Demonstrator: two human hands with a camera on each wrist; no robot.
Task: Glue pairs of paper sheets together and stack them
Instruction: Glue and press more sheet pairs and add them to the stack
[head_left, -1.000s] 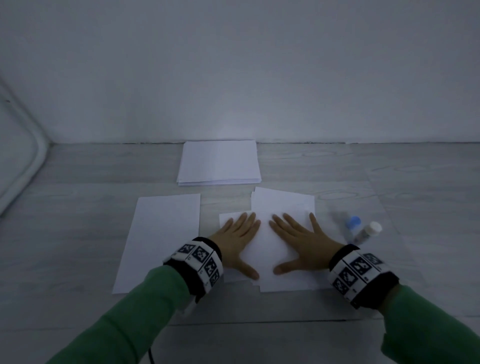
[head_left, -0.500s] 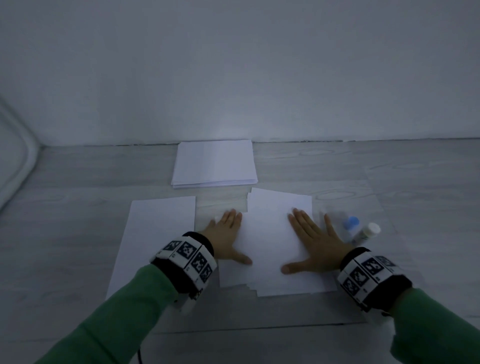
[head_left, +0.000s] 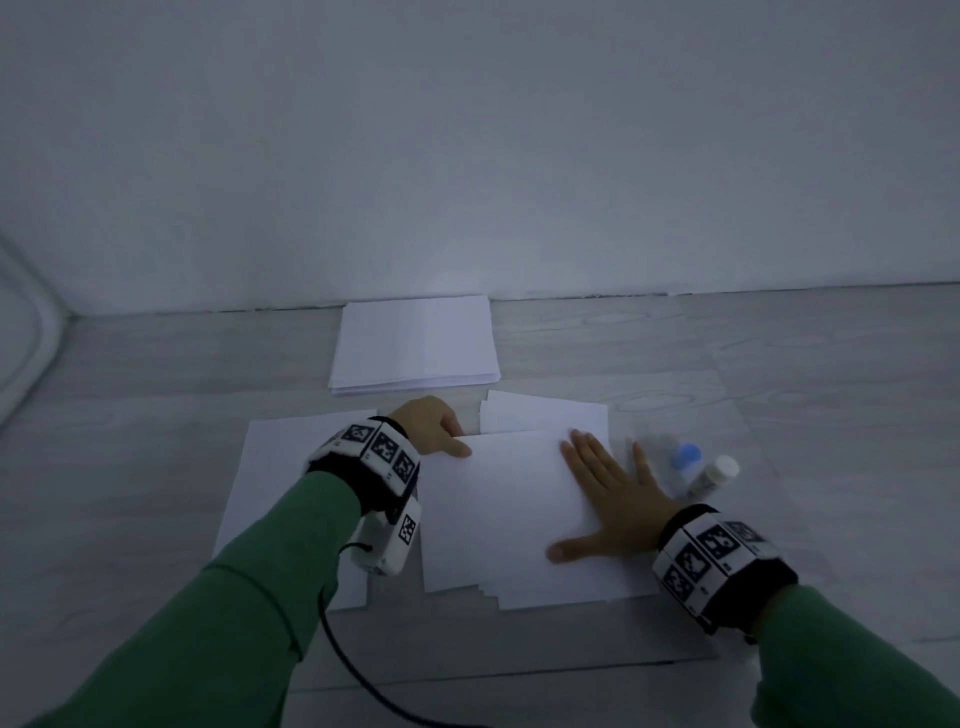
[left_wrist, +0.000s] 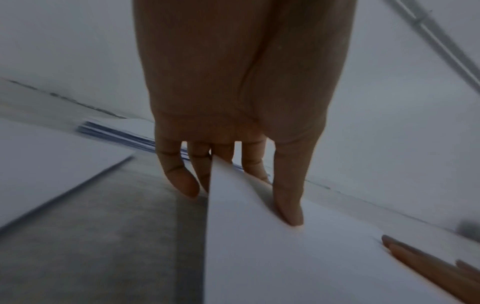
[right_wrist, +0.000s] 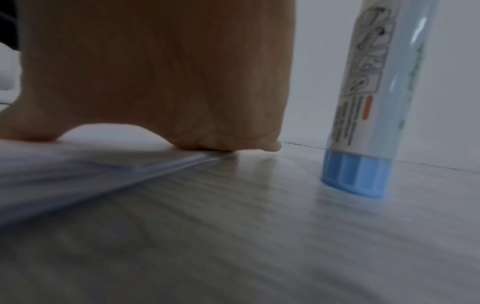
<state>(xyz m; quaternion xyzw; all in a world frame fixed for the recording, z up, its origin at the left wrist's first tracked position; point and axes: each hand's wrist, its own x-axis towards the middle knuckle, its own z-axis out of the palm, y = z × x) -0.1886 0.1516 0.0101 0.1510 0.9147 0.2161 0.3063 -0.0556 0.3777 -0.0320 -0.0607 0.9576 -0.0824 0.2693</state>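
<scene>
Head view: left hand (head_left: 434, 423) pinches the top sheet's (head_left: 511, 499) far-left corner. Right hand (head_left: 618, 504) lies flat, fingers spread, at its right edge, near the glue stick (head_left: 710, 475).

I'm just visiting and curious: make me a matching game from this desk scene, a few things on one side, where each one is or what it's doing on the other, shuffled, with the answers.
Things:
1. left hand
2. right hand
3. neat paper stack
4. glue stick

Places or states:
A. lies by the back wall, untouched
B. stands upright on the table, beside the right hand
C. pinches the raised corner of the top sheet
D. lies flat, fingers spread, on the top sheet

Pairs: 1-C, 2-D, 3-A, 4-B
</scene>
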